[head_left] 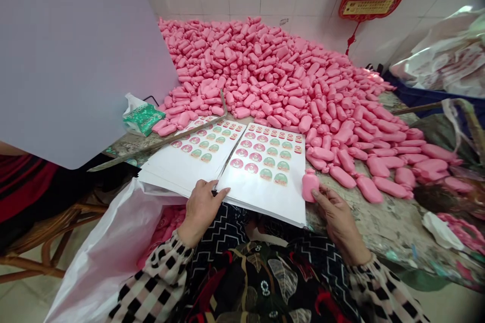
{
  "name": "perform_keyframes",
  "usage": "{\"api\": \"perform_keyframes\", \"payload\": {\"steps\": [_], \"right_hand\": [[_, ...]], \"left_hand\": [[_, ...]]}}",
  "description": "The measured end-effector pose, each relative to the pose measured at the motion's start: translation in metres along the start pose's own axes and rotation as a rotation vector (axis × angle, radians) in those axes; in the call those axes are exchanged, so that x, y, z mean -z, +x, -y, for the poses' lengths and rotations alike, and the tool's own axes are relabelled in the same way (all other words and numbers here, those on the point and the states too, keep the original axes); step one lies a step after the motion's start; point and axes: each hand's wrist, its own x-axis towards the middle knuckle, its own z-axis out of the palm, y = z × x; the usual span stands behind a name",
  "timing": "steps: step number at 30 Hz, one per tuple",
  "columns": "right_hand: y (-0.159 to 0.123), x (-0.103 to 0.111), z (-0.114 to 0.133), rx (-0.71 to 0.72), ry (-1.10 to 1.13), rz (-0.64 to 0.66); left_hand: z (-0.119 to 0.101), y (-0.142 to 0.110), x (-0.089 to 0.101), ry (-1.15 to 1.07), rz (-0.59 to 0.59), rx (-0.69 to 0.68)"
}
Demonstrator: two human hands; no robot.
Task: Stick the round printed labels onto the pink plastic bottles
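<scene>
My right hand (338, 215) pinches a small pink bottle-shaped piece (310, 185) between thumb and fingers, just beside the right edge of a stack of sticker sheets (261, 197). The sheets carry rows of pink and green dome-shaped labels, with small red ones along the top. A second stack of sticker sheets (170, 165) lies to its left, slightly angled. At the front edge where the stacks meet rests my left hand (202, 209), thumb and index finger apart on the paper. Its other fingers are partly hidden.
A large heap of similar pink pieces (257, 70) fills the table's back. A thin bent strip (178, 135) lies across the left sheets. A green tissue pack (142, 117), a grey panel (83, 60) and a white sack (102, 247) are on the left; plastic bags (447, 55) sit right.
</scene>
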Motion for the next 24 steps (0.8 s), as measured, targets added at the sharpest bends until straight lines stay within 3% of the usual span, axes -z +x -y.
{"api": "perform_keyframes", "payload": {"steps": [9,17,24], "right_hand": [[0.0,0.0,0.003,-0.011,-0.011,0.014],[0.002,0.004,-0.002,-0.039,0.028,0.012],[0.002,0.006,-0.001,-0.061,0.051,0.024]], "left_hand": [[-0.006,-0.008,-0.007,-0.066,-0.18,-0.029],[-0.009,0.002,-0.01,-0.612,-0.302,0.132],[-0.004,0.007,0.011,-1.083,-0.356,0.375]]}}
